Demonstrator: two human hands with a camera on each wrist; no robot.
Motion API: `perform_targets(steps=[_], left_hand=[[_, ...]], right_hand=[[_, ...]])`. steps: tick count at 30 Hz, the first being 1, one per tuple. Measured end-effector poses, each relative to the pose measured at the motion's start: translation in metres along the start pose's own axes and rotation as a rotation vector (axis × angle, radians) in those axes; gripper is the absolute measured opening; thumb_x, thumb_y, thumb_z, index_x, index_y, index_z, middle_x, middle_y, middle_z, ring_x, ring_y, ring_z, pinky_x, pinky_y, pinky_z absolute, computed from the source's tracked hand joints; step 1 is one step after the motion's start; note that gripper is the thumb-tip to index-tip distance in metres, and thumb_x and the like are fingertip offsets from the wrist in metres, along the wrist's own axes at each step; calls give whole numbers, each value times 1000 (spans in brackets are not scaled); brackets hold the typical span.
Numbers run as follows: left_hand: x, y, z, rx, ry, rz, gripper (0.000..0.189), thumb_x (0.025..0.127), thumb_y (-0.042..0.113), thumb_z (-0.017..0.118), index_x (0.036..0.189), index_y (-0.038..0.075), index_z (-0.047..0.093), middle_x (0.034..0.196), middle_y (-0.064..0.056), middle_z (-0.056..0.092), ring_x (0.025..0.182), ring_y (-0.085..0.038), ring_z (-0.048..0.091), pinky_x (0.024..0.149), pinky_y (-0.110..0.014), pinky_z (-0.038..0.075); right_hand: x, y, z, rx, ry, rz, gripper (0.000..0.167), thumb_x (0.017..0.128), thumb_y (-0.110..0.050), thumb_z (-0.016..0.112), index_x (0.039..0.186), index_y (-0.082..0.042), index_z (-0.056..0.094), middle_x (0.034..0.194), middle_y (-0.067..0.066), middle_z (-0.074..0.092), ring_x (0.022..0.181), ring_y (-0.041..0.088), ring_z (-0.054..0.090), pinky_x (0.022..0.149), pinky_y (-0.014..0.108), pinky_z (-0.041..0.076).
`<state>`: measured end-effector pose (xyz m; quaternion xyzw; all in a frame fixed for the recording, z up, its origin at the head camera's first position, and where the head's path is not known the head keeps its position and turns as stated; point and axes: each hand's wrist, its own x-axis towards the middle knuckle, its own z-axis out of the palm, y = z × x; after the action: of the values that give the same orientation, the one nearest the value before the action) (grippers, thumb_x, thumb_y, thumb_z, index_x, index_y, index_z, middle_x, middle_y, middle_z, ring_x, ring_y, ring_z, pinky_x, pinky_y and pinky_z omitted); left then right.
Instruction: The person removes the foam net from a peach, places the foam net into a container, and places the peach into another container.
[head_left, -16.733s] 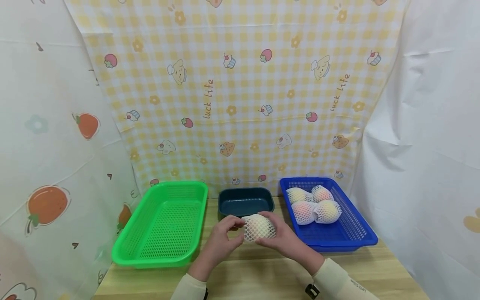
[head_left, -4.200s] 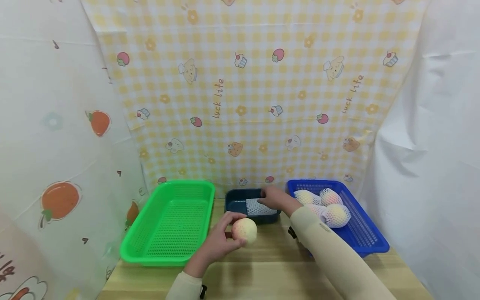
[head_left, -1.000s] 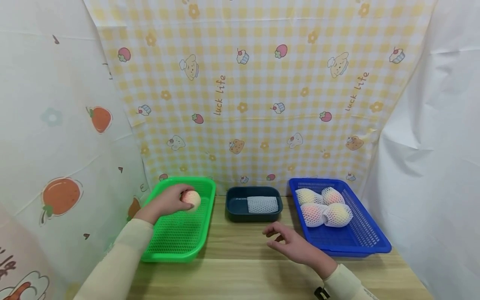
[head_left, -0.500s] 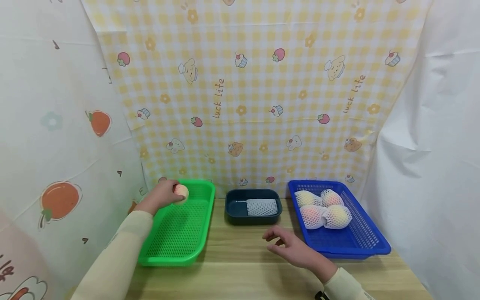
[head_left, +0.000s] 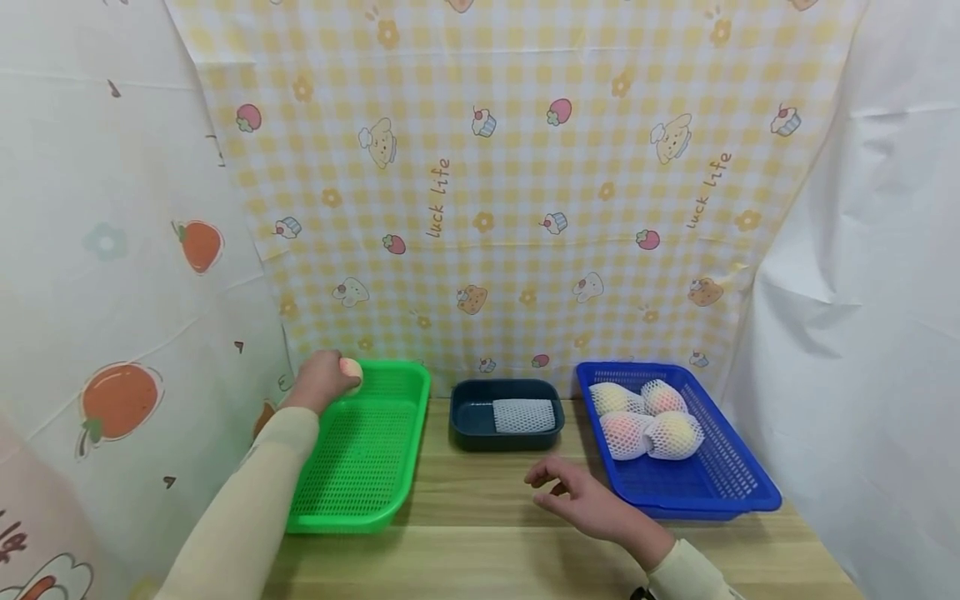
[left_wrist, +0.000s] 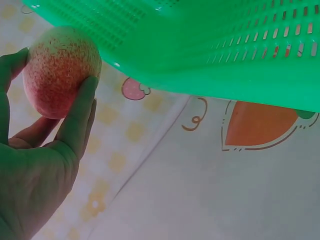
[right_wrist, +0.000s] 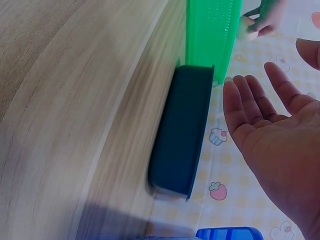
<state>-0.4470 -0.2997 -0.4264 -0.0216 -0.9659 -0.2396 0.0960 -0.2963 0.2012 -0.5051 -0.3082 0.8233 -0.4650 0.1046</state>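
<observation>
My left hand (head_left: 318, 382) holds a bare peach (head_left: 351, 373) above the far left corner of the green basket (head_left: 360, 467). Fingers and thumb pinch the peach's sides; in the left wrist view the red-speckled peach (left_wrist: 61, 75) is off the basket's surface. The right hand (head_left: 588, 504) hovers over the table in front of the dark box, fingers loosely bent and holding nothing. Inside that dark teal box (head_left: 471, 435) lies a flattened white foam net sleeve (head_left: 523, 415). Several peaches (head_left: 673, 435) in foam nets sit in the blue basket (head_left: 693, 483) at the right.
The wooden table (head_left: 465, 558) carries both baskets, with the dark box between them at the back. A checked cloth (head_left: 480, 267) hangs close behind the containers. White cloths (head_left: 877, 350) stand along the left and right sides.
The left hand has carried the peach left and toward the far corner of the green basket. Earlier its net was removed and the sleeve placed in the dark box. The right hand barely moves lately.
</observation>
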Motion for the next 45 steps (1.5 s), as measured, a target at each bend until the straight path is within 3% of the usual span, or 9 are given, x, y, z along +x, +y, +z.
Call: perform_targets(steps=[8,13,18,23,27,33,39,42,45], left_hand=[[11,-7,1,45,-6,-78,46,94,23,79,114,-16,65,108,-33,70,100,-48,69,94,-62,57],[14,-12,9,47,15,-74,47,92,23,82,111,-16,64,105,-33,69,99,-48,68,92,-62,57],[31,-40,35,41,49,-43,48,83,23,87,108,-13,66,105,-32,68,99,-50,65,94,-63,55],[42,-68,59,61,0,-11,49,84,23,82,110,-15,67,132,-37,58,101,-50,63,88,-60,56],[28,-52,52,67,-64,-55,49,92,18,77,118,-21,63,156,-42,39,102,-50,65,85,-59,57],[44,-68,62,111,-80,-48,38,93,21,81,107,-12,69,109,-32,67,91,-46,70,81,-62,59],[36,-64,66,82,-67,-54,24,96,14,72,78,2,61,74,-16,59,66,-35,59,65,-52,54],[32,-60,67,65,-75,-54,31,98,10,67,71,7,53,67,-13,54,61,-30,54,62,-48,49],[31,-60,72,85,-56,-38,28,99,9,70,75,3,58,73,-16,58,68,-34,61,69,-52,55]], right_hand=[[-1,3,-1,-12,13,9,19,114,-24,65,132,-19,68,132,-1,66,126,27,64,99,34,56],[-2,6,-1,-14,4,6,19,114,-23,65,132,-17,68,131,-1,67,123,32,65,97,33,57],[-4,8,0,-2,-2,10,18,114,-26,65,130,-19,69,128,-1,68,122,32,66,98,33,57],[-7,11,2,3,-8,3,17,114,-28,65,129,-20,69,129,-1,68,122,34,66,99,32,58],[-8,10,0,-4,-13,0,17,115,-25,63,130,-18,69,130,3,67,123,30,66,99,33,57],[-8,11,-2,-8,-17,35,17,115,-21,62,131,-18,68,132,5,67,122,23,65,99,35,57],[-10,6,-1,16,-16,33,17,115,-22,63,130,-17,69,132,9,67,122,26,66,99,35,57],[-11,4,-1,20,-17,33,17,114,-22,64,130,-16,68,131,10,67,121,26,66,99,35,57],[-12,3,-1,19,-18,40,18,114,-22,64,131,-16,68,131,10,68,121,25,66,100,35,57]])
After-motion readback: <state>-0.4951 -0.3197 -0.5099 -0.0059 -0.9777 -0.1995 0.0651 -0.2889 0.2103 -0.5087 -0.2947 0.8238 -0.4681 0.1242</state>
